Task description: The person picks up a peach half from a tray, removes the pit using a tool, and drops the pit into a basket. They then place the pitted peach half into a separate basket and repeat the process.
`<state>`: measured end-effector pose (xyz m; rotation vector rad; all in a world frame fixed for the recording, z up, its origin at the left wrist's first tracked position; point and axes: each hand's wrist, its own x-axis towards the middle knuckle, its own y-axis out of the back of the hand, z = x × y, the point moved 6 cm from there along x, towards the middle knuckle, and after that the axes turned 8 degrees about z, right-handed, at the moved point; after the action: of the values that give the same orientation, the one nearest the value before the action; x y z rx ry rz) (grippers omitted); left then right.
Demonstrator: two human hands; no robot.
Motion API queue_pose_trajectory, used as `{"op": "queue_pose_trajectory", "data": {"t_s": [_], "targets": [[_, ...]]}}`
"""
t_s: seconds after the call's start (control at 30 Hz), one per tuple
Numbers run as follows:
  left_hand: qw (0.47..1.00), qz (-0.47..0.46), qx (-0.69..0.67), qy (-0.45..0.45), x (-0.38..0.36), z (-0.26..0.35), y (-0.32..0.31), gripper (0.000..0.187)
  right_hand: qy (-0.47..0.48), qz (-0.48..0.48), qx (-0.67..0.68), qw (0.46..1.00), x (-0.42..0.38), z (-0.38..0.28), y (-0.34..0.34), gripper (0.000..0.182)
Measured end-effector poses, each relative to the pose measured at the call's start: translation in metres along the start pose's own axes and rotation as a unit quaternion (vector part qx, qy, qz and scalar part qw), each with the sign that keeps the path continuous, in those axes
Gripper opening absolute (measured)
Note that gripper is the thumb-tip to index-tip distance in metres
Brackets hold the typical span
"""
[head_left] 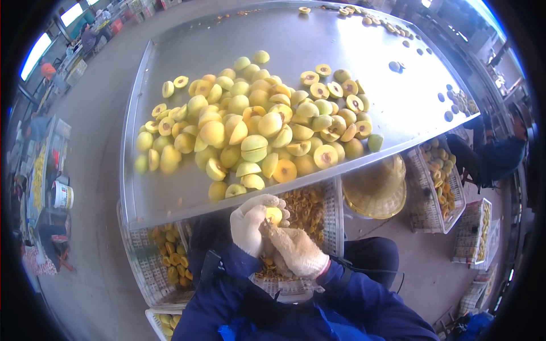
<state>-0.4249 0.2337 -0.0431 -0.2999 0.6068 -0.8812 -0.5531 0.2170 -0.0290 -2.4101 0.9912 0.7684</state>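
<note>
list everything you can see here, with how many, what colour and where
metal table: 1, silver, centre to upper right
fruit, whole and halved: too many to count, yellow-green, heaped on the table
fruit piece: 1, yellow, in the left hand
crates: at least five, whitish, below and right of the table
scraps: uncountable, brownish, in the crate beneath the hands
round hat or basin, unclear which: 1, straw-yellow, right of that crate
bucket: 1, mostly white, left
other people: several, mixed clothing, right and far left
sleeves: 2, blue, bottom centre
left hand: 1, cream glove, near edge
right hand: 1, cream glove, beside it
</note>
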Motion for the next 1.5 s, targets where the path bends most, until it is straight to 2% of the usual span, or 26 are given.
{"op": "queue_pose_trajectory", "data": {"t_s": [0.03, 0.1, 0.17, 0.2, 0.3, 0.37, 0.4, 0.5, 0.57, 0.63, 0.67, 0.73, 0.8, 0.87, 0.93, 1.0, 1.03, 1.1, 1.13, 1.17, 1.2, 1.23, 1.33, 1.4, 1.43, 1.5], "targets": [[0.999, -0.026, -0.027, 0.027, 0.008, -0.007, 0.005, 0.045, -0.035, -0.024, 0.023, 0.999, 0.000, 0.001, 0.001, 0.062], [0.992, -0.074, -0.062, 0.079, 0.014, -0.010, 0.004, 0.053, -0.051, -0.147, 0.127, 0.980, -0.002, -0.001, 0.008, 0.044], [0.988, -0.093, -0.065, 0.106, 0.017, -0.007, -0.001, 0.054, -0.049, -0.122, 0.147, 0.980, 0.000, 0.010, 0.010, 0.031], [0.986, -0.082, -0.054, 0.136, 0.017, -0.011, 0.004, 0.053, -0.043, -0.123, 0.143, 0.981, 0.001, 0.017, 0.011, 0.038], [0.985, -0.062, 0.006, 0.158, 0.024, -0.007, 0.006, 0.048, 0.015, -0.139, 0.043, 0.989, 0.011, 0.021, 0.016, 0.036], [0.986, -0.069, 0.043, 0.146, 0.026, -0.008, 0.012, 0.046, -0.005, -0.123, -0.005, 0.992, 0.013, 0.018, 0.014, 0.036], [0.985, -0.072, 0.070, 0.139, 0.028, -0.007, 0.014, 0.045, -0.031, -0.122, -0.007, 0.992, 0.011, 0.013, 0.012, 0.044], [0.981, -0.078, 0.136, 0.112, 0.026, -0.001, 0.014, 0.046, -0.027, -0.137, 0.046, 0.989, 0.008, 0.005, 0.009, 0.051], [0.976, -0.095, 0.172, 0.094, 0.021, 0.006, 0.009, 0.046, -0.071, -0.160, 0.163, 0.971, 0.016, 0.029, 0.008, 0.052], [0.970, -0.100, 0.220, 0.005, 0.020, 0.007, 0.006, 0.044, -0.100, -0.207, 0.218, 0.948, 0.020, 0.028, 0.005, 0.049], [0.964, -0.102, 0.243, -0.040, 0.018, 0.008, 0.005, 0.043, -0.090, -0.109, 0.269, 0.953, 0.016, 0.031, 0.002, 0.050], [0.965, -0.092, 0.239, -0.060, 0.017, 0.010, 0.006, 0.041, -0.095, -0.139, 0.280, 0.945, 0.021, 0.046, 0.003, 0.054], [0.973, -0.075, 0.214, -0.050, 0.017, 0.008, 0.008, 0.039, -0.065, -0.157, 0.201, 0.965, 0.021, 0.045, 0.008, 0.056], [0.984, -0.051, 0.169, -0.009, 0.021, 0.000, 0.014, 0.038, 0.001, -0.161, 0.030, 0.986, 0.020, 0.023, 0.014, 0.057], [0.985, -0.031, 0.169, 0.001, 0.022, -0.003, 0.016, 0.038, 0.037, -0.158, 0.026, 0.986, 0.022, 0.024, 0.010, 0.056], [0.977, -0.011, 0.212, -0.018, 0.019, -0.002, 0.016, 0.040, -0.023, -0.236, 0.164, 0.958, 0.026, 0.041, 0.003, 0.052], [0.973, -0.024, 0.211, -0.087, 0.017, 0.004, 0.011, 0.038, -0.100, -0.307, 0.298, 0.898, 0.028, 0.056, -0.002, 0.049], [0.952, -0.054, 0.205, -0.221, 0.007, 0.014, 0.003, 0.036, -0.158, -0.316, 0.458, 0.816, 0.024, 0.066, -0.005, 0.045], [0.933, -0.099, 0.208, -0.275, 0.002, 0.019, 0.002, 0.033, -0.143, -0.265, 0.488, 0.819, 0.020, 0.069, -0.007, 0.044], [0.950, -0.092, 0.163, -0.252, 0.002, 0.015, 0.004, 0.035, -0.127, -0.212, 0.517, 0.819, 0.018, 0.068, -0.009, 0.043], [0.963, -0.085, 0.118, -0.228, 0.001, 0.010, 0.002, 0.038, -0.189, -0.140, 0.571, 0.786, 0.019, 0.071, -0.010, 0.040], [0.973, -0.078, 0.072, -0.205, 0.002, 0.006, 0.002, 0.040, -0.155, -0.165, 0.556, 0.800, 0.019, 0.069, -0.010, 0.038], [0.978, -0.113, -0.170, -0.032, 0.015, -0.012, 0.002, 0.052, -0.059, -0.265, 0.524, 0.807, 0.011, 0.064, -0.012, 0.035], [0.979, -0.021, -0.196, 0.057, 0.021, -0.017, 0.009, 0.058, -0.006, -0.368, 0.519, 0.772, -0.004, 0.048, -0.007, 0.035], [0.973, 0.026, -0.208, 0.100, 0.021, -0.019, 0.014, 0.061, 0.065, -0.363, 0.467, 0.803, -0.006, 0.038, -0.002, 0.041], [0.978, 0.012, -0.194, 0.072, 0.019, -0.014, 0.020, 0.059, -0.054, -0.242, 0.530, 0.811, 0.010, 0.076, 0.020, 0.042]]}}
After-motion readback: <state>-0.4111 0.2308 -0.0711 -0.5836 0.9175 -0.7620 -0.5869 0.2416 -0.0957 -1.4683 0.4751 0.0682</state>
